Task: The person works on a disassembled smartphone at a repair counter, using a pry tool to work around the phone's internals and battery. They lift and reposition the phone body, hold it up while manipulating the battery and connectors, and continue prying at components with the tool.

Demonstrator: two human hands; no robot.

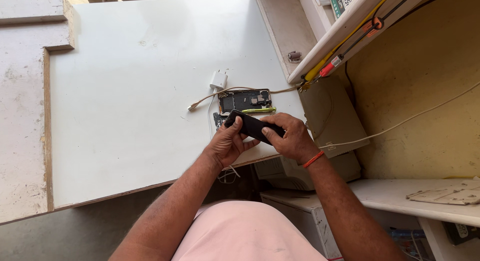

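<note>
- The left hand (227,143) reaches in from the lower left, forearm stretched over the table's near edge, fingers curled around the left end of a black phone (252,127) with the thumb pressed on its upper surface.
- The right hand (291,137) comes in from the right, wrist bent and wearing an orange band (313,159); its fingers close on the phone's right end, thumb lying along the near edge.
- The black phone is a slim, dark, flat slab, tilted so it runs from upper left to lower right, held between both hands just above the white table (135,91) near its front right corner.
- Just behind it lie an opened phone body (245,100) with exposed parts, a yellow-green tool (258,110), and a white charger (218,80) with its cable (210,98).
</note>
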